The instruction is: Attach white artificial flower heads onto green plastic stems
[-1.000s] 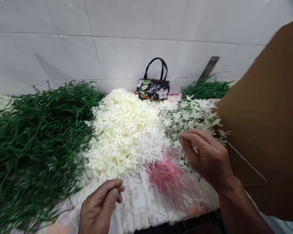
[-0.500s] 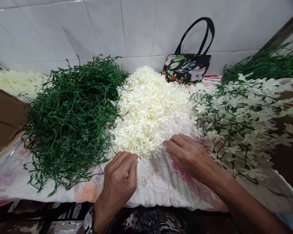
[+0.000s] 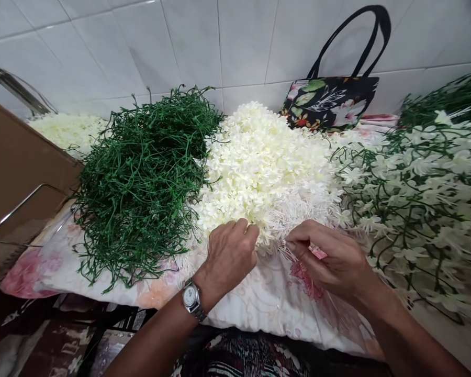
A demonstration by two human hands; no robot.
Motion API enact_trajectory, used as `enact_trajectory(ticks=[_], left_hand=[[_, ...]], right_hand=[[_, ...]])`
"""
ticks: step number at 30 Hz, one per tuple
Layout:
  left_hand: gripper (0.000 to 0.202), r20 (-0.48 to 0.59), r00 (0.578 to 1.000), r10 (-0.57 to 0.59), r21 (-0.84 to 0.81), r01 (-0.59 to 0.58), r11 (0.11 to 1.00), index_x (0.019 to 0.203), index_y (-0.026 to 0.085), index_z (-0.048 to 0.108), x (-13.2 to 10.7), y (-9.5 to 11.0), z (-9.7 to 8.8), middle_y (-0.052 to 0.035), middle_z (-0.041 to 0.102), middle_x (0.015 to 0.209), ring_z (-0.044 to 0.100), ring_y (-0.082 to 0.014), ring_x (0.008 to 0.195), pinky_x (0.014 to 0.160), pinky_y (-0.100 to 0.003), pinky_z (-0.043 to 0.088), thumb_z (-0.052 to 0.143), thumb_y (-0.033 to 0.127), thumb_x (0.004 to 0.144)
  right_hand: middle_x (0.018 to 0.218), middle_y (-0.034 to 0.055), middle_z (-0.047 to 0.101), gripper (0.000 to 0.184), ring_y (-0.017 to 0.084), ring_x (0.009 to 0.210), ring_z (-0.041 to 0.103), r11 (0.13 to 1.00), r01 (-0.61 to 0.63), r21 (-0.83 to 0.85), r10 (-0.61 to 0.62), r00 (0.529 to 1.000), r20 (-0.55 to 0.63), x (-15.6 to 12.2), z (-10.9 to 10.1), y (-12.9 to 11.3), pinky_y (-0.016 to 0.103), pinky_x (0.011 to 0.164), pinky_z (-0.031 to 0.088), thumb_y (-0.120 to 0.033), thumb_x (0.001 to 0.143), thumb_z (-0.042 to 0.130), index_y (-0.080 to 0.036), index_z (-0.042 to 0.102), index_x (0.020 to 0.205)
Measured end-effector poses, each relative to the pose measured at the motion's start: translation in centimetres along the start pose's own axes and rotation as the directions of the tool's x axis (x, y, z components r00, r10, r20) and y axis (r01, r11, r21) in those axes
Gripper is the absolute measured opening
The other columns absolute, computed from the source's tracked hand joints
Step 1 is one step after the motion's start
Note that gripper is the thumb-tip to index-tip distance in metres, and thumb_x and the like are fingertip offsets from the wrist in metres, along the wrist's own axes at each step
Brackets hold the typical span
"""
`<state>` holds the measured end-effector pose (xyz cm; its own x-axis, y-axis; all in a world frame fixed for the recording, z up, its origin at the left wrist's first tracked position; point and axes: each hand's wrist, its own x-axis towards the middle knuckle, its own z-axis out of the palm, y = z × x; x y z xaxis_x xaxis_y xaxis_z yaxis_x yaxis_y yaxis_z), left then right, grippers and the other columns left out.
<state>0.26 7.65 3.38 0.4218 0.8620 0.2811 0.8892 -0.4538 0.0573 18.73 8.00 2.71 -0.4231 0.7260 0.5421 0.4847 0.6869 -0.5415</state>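
Note:
My left hand [image 3: 232, 254], with a steel wristwatch [image 3: 191, 296] on its wrist, is closed at the front edge of a heap of creamy white artificial blossoms [image 3: 259, 167]. Its fingertips are turned away, hiding whatever they hold. My right hand [image 3: 332, 262] pinches thumb against forefinger beside a pile of thin white artificial stamens [image 3: 304, 209]. Fine white strands show at its fingertips. A tangled mound of green plastic stems [image 3: 141, 183] lies to the left. On the right are assembled white flower sprays [image 3: 412, 209] on green stems.
A flowered cloth [image 3: 247, 301] covers the table. Against the tiled wall stands a black floral handbag [image 3: 329, 103]. A cardboard box [image 3: 19, 157] borders the left side, with more pale blossoms [image 3: 68, 131] behind it. More green stems [image 3: 447, 99] lie at the far right.
The view has swung left. My left hand has moved toward the blossoms and turned its back upward. My right hand has drawn back slightly from the stamen pile, its fingers pinched.

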Motion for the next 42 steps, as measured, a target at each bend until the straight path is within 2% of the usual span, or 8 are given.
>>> enact_trajectory(ticks=[8,13,16,19,22,25,38,42], left_hand=[[0.024,-0.055,0.998,-0.006,-0.005,0.006,1.000,0.066,0.017,0.059,-0.3,0.1,0.3,-0.0012,0.052,0.058,0.044,-0.0136,0.053,0.049,-0.026,0.028,0.043,-0.001,0.069],[0.021,-0.158,0.976,-0.151,-0.357,0.086,0.930,0.073,0.016,0.063,-1.8,-0.5,-0.2,-0.0013,0.056,0.062,0.049,-0.0117,0.056,0.053,-0.023,0.036,0.045,0.008,0.079],[0.016,-0.120,0.942,-0.313,-0.662,0.159,0.733,0.076,0.015,0.065,-2.6,-0.6,-0.4,-0.0015,0.058,0.064,0.053,-0.0115,0.059,0.055,-0.022,0.041,0.049,0.012,0.077],[0.008,0.088,0.857,-0.508,-0.878,0.308,0.367,0.068,0.015,0.065,-3.2,-0.4,-0.3,-0.0001,0.060,0.061,0.053,-0.0103,0.055,0.051,-0.021,0.041,0.057,0.014,0.068],[0.006,0.331,0.744,-0.581,-0.923,0.382,-0.037,0.066,0.015,0.065,-3.7,-0.2,-0.3,0.0045,0.054,0.049,0.041,-0.0050,0.039,0.038,-0.017,0.031,0.064,0.017,0.060],[0.012,0.478,0.675,-0.562,-0.878,0.388,-0.282,0.064,0.013,0.064,-4.2,0.1,-0.4,0.0079,0.047,0.041,0.031,-0.0014,0.030,0.033,-0.015,0.021,0.069,0.018,0.055],[0.023,0.611,0.699,-0.371,-0.728,0.314,-0.609,0.064,0.013,0.061,-5.1,-0.1,-0.9,0.0067,0.052,0.043,0.036,-0.0019,0.025,0.030,-0.015,0.024,0.078,0.019,0.051],[0.020,0.615,0.727,-0.305,-0.671,0.280,-0.686,0.064,0.014,0.063,-5.3,-0.1,-0.9,0.0071,0.051,0.039,0.037,-0.0024,0.024,0.029,-0.014,0.024,0.077,0.014,0.050]], right_hand=[[0.057,-0.0038,0.051,0.013,0.007,0.049,0.045,0.981,-0.178,0.078,0.162,0.972,0.172,-0.1,-0.1,-0.7,0.017,0.045,0.036,-0.011,0.081,0.045,-0.017,0.052,0.072],[0.059,-0.0033,0.052,0.015,0.008,0.051,0.046,0.989,-0.148,0.027,0.136,0.957,0.256,-0.6,1.0,-0.7,0.018,0.049,0.036,-0.009,0.081,0.041,-0.018,0.051,0.073],[0.067,-0.0001,0.058,0.018,0.010,0.058,0.051,0.994,-0.105,-0.043,0.113,0.946,0.303,-1.2,1.7,-0.4,0.021,0.054,0.039,-0.009,0.084,0.039,-0.018,0.054,0.079],[0.072,0.0017,0.059,0.021,0.011,0.061,0.053,0.994,-0.056,-0.093,0.084,0.939,0.335,-1.5,2.1,-0.3,0.022,0.055,0.040,-0.006,0.083,0.038,-0.017,0.056,0.083],[0.074,0.0021,0.059,0.025,0.011,0.062,0.053,0.995,-0.015,-0.097,0.051,0.924,0.378,-1.6,1.8,-0.3,0.022,0.055,0.040,-0.002,0.078,0.041,-0.018,0.058,0.086],[0.077,0.0019,0.057,0.027,0.010,0.061,0.052,0.996,0.008,-0.084,0.029,0.899,0.437,-1.4,1.3,-0.4,0.021,0.054,0.040,-0.001,0.076,0.043,-0.018,0.059,0.090],[0.069,-0.0001,0.047,0.026,0.008,0.049,0.037,0.964,0.166,-0.209,-0.044,0.870,0.491,-2.0,1.5,-1.4,0.023,0.045,0.026,0.002,0.079,0.037,-0.018,0.049,0.067],[0.072,0.0019,0.051,0.018,0.011,0.059,0.048,0.993,0.078,-0.089,-0.037,0.919,0.393,-1.9,1.4,-1.9,0.023,0.051,0.037,-0.007,0.085,0.039,-0.018,0.052,0.080]])
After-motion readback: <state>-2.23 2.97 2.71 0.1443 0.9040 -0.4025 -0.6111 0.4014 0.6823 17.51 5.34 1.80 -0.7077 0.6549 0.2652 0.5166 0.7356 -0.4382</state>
